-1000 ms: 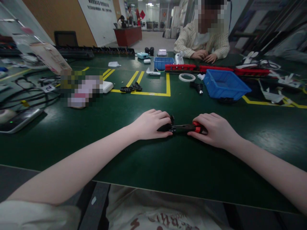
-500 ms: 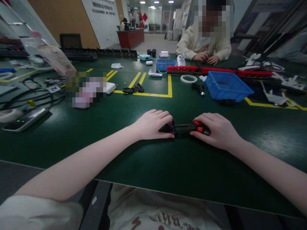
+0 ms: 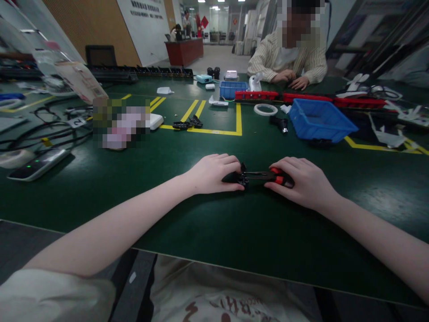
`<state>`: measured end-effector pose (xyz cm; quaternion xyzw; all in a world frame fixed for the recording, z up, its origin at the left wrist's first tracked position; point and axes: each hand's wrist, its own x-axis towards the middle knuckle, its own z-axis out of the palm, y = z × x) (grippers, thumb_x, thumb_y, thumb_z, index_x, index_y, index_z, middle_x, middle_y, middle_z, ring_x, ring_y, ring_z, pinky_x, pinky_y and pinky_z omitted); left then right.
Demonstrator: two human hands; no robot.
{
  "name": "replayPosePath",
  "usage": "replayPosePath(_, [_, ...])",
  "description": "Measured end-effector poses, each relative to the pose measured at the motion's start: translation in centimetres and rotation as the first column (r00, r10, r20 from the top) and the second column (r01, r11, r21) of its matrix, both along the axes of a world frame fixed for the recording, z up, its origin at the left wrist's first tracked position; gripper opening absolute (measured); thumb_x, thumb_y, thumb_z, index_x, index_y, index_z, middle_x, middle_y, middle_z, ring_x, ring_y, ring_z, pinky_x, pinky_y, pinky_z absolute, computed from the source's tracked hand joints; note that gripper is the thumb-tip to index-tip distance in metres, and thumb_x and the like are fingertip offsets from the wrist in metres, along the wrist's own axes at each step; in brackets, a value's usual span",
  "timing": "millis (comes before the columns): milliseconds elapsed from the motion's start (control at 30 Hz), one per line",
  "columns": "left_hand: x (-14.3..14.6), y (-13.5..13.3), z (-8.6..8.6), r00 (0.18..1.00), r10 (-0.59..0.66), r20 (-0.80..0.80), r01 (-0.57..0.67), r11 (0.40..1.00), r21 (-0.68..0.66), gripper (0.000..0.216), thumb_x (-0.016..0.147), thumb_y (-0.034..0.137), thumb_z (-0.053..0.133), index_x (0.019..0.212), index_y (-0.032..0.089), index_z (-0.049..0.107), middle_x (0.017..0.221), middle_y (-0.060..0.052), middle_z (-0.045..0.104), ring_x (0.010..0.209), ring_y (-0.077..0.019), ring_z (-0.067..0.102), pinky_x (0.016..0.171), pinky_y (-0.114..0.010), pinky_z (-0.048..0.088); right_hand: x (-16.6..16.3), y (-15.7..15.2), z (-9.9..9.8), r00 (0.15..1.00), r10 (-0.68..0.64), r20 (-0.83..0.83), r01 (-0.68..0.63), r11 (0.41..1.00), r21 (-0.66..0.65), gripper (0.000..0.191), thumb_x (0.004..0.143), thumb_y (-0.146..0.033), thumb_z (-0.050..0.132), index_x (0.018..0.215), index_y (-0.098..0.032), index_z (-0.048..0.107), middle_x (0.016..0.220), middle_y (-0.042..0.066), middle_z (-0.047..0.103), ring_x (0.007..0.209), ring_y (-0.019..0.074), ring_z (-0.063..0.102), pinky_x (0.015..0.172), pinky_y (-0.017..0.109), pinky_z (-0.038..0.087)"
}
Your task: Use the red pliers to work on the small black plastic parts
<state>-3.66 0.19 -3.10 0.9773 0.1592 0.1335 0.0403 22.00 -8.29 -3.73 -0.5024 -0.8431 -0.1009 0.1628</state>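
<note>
Close to the front of the green table, my left hand point(image 3: 217, 174) is closed around a small black part point(image 3: 243, 177), which looks like plastic. The palm and fingers hide much of it. My right hand point(image 3: 301, 181) grips the red-and-black handles of needle-nose pliers point(image 3: 259, 175). The long jaws point left and reach the black part; whether they pinch it I cannot tell. Farther back, similar-looking black parts point(image 3: 188, 123) lie by the yellow tape lines.
A blue bin point(image 3: 321, 120) stands back right, beside a black tool point(image 3: 279, 124) and a white ring point(image 3: 266, 109). Red strips point(image 3: 258, 96) run behind. At left lie cables point(image 3: 43, 120), a phone-like device point(image 3: 38, 164) and a white box point(image 3: 156, 121). A person point(image 3: 288, 58) sits opposite.
The black part has turned slightly at the plier tips, and a piece of it now sticks up higher. Both hands stay nearly in place; the camera view has shifted a little.
</note>
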Motion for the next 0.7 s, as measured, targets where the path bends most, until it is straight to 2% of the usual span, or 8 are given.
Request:
replayPosePath(133, [0.04,0.04,0.01,1.0,-0.011,0.004,0.011,0.999,-0.031,0.036,0.086,0.05,0.056,0.101,0.017,0.059,0.111,-0.005,0.061,0.095,-0.0193,0.058,0.076,-0.03,0.046,-0.26,-0.04,0.15,1.0,0.009,0.009,-0.009,1.0,-0.008,0.038,0.085,-0.051,0.052,0.096,-0.015,0.057,0.091,0.011,0.064,0.077,0.0216,0.059,0.067,0.035,0.043])
replayPosePath(500, [0.45,-0.09,-0.14,0.999,-0.049,-0.002,0.049,0.999,0.003,0.038,0.085,0.048,0.058,0.104,0.015,0.059,0.112,-0.007,0.06,0.096,-0.02,0.058,0.08,-0.031,0.046,-0.57,0.17,0.22,0.998,-0.004,0.055,0.004,1.0,-0.009,0.037,0.086,-0.054,0.049,0.086,-0.018,0.056,0.08,0.007,0.063,0.067,0.0188,0.056,0.061,0.031,0.04])
replayPosePath(700, [0.35,-0.08,-0.18,0.998,-0.069,0.008,0.07,0.996,-0.047,0.036,0.085,0.046,0.059,0.103,0.015,0.058,0.112,-0.009,0.059,0.097,-0.0203,0.056,0.082,-0.032,0.046,-0.44,0.17,0.25,0.999,-0.01,0.047,0.011,1.0,-0.017,0.037,0.086,-0.054,0.049,0.086,-0.017,0.056,0.08,0.007,0.062,0.067,0.0185,0.055,0.061,0.031,0.04])
